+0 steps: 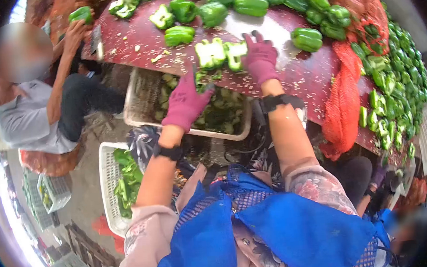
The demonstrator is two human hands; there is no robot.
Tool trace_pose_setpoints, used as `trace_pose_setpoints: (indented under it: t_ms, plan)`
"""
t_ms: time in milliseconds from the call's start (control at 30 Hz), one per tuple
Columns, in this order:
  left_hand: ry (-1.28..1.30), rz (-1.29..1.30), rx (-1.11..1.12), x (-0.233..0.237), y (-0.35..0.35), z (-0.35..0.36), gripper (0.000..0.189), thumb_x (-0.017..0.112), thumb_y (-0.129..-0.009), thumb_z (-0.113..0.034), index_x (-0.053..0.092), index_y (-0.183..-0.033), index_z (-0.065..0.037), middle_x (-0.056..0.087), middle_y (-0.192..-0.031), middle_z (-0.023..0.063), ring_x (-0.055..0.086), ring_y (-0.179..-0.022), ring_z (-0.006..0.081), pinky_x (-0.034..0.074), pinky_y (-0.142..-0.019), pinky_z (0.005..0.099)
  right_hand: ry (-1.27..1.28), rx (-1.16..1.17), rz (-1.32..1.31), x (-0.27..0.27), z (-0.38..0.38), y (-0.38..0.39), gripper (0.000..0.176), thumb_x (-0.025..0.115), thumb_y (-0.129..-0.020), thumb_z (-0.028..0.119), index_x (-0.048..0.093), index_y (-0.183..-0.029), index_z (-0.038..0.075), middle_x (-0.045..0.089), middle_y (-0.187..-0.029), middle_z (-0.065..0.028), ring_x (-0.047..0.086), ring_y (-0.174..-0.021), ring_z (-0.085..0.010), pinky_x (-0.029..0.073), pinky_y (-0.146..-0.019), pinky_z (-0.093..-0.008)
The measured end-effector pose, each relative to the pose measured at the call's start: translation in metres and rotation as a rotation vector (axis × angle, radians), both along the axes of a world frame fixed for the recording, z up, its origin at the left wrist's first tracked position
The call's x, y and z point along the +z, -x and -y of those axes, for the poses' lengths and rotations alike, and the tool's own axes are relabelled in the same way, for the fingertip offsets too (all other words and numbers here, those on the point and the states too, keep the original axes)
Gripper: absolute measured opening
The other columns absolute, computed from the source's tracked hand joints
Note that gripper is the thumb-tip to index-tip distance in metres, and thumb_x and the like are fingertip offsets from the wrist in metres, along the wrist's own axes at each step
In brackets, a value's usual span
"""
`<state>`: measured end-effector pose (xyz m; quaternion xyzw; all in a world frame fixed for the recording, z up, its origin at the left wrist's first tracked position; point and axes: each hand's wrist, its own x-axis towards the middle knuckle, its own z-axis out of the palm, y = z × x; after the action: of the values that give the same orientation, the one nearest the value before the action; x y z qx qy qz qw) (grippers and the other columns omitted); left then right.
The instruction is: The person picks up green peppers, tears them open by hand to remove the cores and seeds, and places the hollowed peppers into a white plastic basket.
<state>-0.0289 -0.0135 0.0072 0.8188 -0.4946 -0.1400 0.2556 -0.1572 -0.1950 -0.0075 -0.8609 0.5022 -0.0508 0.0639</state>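
Both of my hands wear pink-purple gloves with dark fingertips. My left hand (187,99) is over the near table edge, thumb and fingers apart, its fingertips just below a cut green pepper piece (210,53) with the pale inside facing up. My right hand (261,58) lies on the tabletop with fingers spread, its side right at another cut pepper piece (236,55). Beyond the hands lie whole green peppers, among them one nearby (179,35) and one to the right (307,39).
The red table (309,75) is strewn with seeds. Below its edge sits a crate of pepper scraps (133,107); a white basket (108,184) holds cut peppers. Peppers heap at the back and right, beside a red mesh bag (340,103). A person (36,117) at left holds a pepper.
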Motion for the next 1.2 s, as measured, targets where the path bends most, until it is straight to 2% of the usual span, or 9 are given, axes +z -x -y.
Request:
trace_pose_setpoints:
  t_ms: [233, 500, 633, 800, 900, 1033, 1067, 1167, 1200]
  plan:
    - [0.078, -0.393, 0.035, -0.067, 0.042, 0.066, 0.079, 0.073, -0.077, -0.036, 0.038, -0.142, -0.006, 0.058, -0.125, 0.0239, 0.058, -0.114, 0.0368, 0.046, -0.096, 0.0410, -0.181, 0.124, -0.053, -0.026, 0.016, 0.007, 0.062, 0.066, -0.082, 0.028, 0.041, -0.139, 0.020, 0.050, -0.135, -0.0114, 0.062, -0.109, -0.0313, 0.052, -0.088, -0.0428]
    - [0.439, -1.073, 0.034, -0.082, 0.016, 0.067, 0.048, 0.070, -0.086, -0.014, 0.050, -0.128, -0.004, 0.057, -0.114, 0.0045, 0.056, -0.095, 0.0129, 0.047, -0.085, 0.0264, -0.190, 0.189, 0.040, -0.018, -0.022, 0.001, 0.065, 0.068, -0.081, 0.034, 0.044, -0.135, 0.009, 0.063, -0.115, -0.0161, 0.065, -0.104, -0.0307, 0.053, -0.086, -0.0393]
    - [0.370, -1.184, 0.209, -0.032, 0.020, 0.040, 0.035, 0.069, -0.087, -0.014, 0.054, -0.118, -0.007, 0.059, -0.105, 0.0001, 0.054, -0.092, 0.0087, 0.047, -0.078, 0.0233, -0.176, 0.312, 0.356, -0.016, -0.042, -0.003, 0.056, 0.066, -0.083, 0.029, 0.045, -0.128, 0.005, 0.065, -0.098, -0.0216, 0.065, -0.093, -0.0355, 0.053, -0.079, -0.0441]
    - [0.539, -0.616, 0.063, -0.032, 0.013, 0.003, 0.034, 0.067, -0.086, -0.005, 0.055, -0.119, -0.007, 0.060, -0.107, 0.0007, 0.054, -0.097, 0.0095, 0.047, -0.086, 0.0247, -0.101, 0.432, 0.349, -0.031, -0.070, -0.030, 0.056, 0.066, -0.080, 0.021, 0.044, -0.129, 0.006, 0.065, -0.100, -0.0214, 0.065, -0.091, -0.0372, 0.052, -0.077, -0.0435]
    - [0.641, -0.884, 0.094, -0.026, -0.008, -0.022, 0.035, 0.061, -0.088, -0.003, 0.054, -0.122, -0.005, 0.058, -0.115, 0.0045, 0.056, -0.105, 0.0129, 0.046, -0.093, 0.0251, -0.155, 0.536, 0.685, -0.014, -0.081, -0.035, 0.048, 0.066, -0.080, 0.021, 0.052, -0.123, 0.007, 0.065, -0.103, -0.0206, 0.065, -0.091, -0.0361, 0.053, -0.076, -0.0413]
    - [0.617, -0.827, 0.137, -0.009, -0.017, -0.054, 0.040, 0.058, -0.082, 0.003, 0.054, -0.120, -0.008, 0.056, -0.117, 0.0065, 0.058, -0.101, 0.0169, 0.054, -0.084, 0.0316, -1.113, 0.421, 1.063, -0.010, -0.079, -0.043, 0.032, 0.063, -0.084, 0.022, 0.063, -0.114, 0.009, 0.063, -0.089, -0.0029, 0.060, -0.075, -0.0142, 0.049, -0.062, -0.0274]
    - [0.589, -1.152, 0.303, -0.006, -0.016, -0.063, 0.042, 0.056, -0.081, 0.001, 0.053, -0.121, -0.009, 0.056, -0.117, 0.0080, 0.060, -0.101, 0.0223, 0.059, -0.078, 0.0383, -1.391, 0.330, 1.139, -0.006, -0.078, -0.041, 0.031, 0.061, -0.086, 0.023, 0.064, -0.114, 0.010, 0.060, -0.087, 0.0018, 0.056, -0.071, -0.0076, 0.047, -0.057, -0.0228]
    - [0.721, -1.146, 0.310, -0.021, -0.030, -0.078, 0.043, 0.057, -0.080, -0.004, 0.052, -0.123, -0.010, 0.056, -0.119, 0.0104, 0.062, -0.101, 0.0285, 0.061, -0.074, 0.0428, -1.507, 0.337, 1.304, -0.019, -0.066, -0.040, 0.034, 0.058, -0.087, 0.029, 0.064, -0.114, 0.009, 0.061, -0.089, -0.0020, 0.058, -0.073, -0.0106, 0.049, -0.059, -0.0248]
    - [0.740, -1.155, 0.370, -0.012, -0.028, -0.083, 0.043, 0.058, -0.081, -0.006, 0.052, -0.123, -0.008, 0.057, -0.118, 0.0118, 0.063, -0.101, 0.0291, 0.061, -0.074, 0.0424, -0.766, 0.708, 0.818, -0.018, -0.055, -0.050, 0.038, 0.057, -0.088, 0.035, 0.064, -0.112, 0.007, 0.065, -0.095, -0.0073, 0.064, -0.078, -0.0185, 0.053, -0.067, -0.0315]
